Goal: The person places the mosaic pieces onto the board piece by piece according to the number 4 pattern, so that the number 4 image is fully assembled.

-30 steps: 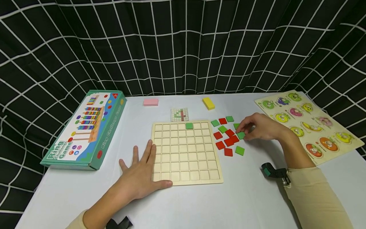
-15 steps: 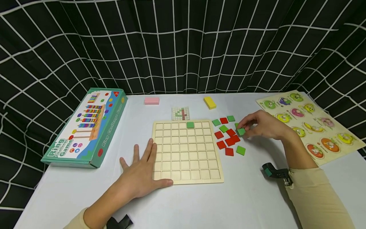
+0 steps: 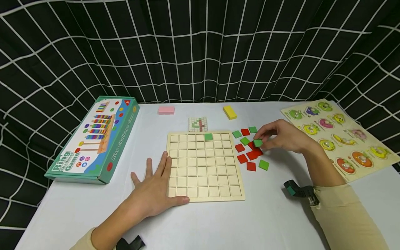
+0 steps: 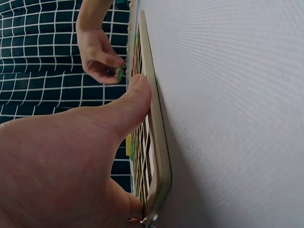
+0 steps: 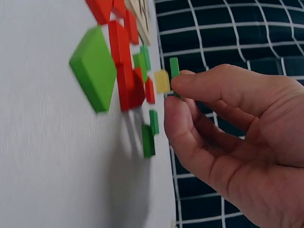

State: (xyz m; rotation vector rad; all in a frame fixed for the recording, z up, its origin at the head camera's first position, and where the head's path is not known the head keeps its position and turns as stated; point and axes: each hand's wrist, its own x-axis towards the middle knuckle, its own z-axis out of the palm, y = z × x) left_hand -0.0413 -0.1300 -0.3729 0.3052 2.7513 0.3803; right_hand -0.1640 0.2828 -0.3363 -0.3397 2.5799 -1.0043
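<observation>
My right hand (image 3: 282, 137) pinches a green square tile (image 3: 257, 143) between thumb and fingers, lifted over the loose tiles. In the right wrist view the pinched green tile (image 5: 174, 69) stands edge-on, clear of the white tabletop. My left hand (image 3: 153, 192) lies with fingers spread on the left edge of the wooden grid board (image 3: 206, 170). Its thumb (image 4: 135, 97) rests on the board's near edge. One green tile (image 3: 208, 136) sits in the board's top row. Beside the board's right edge lie several red tiles (image 3: 251, 166) and green tiles (image 3: 264, 165).
A small pattern card (image 3: 198, 124) lies behind the board, with a pink block (image 3: 166, 110) and a yellow block (image 3: 230, 112) farther back. A green game box (image 3: 97, 139) stands at left. At right lies a fruit picture board (image 3: 339, 137). A black gridded curtain (image 3: 200, 52) hangs behind.
My right hand has picked up a green tile from the pile's right side and moved it slightly left and up. The left hand stays put on the board.
</observation>
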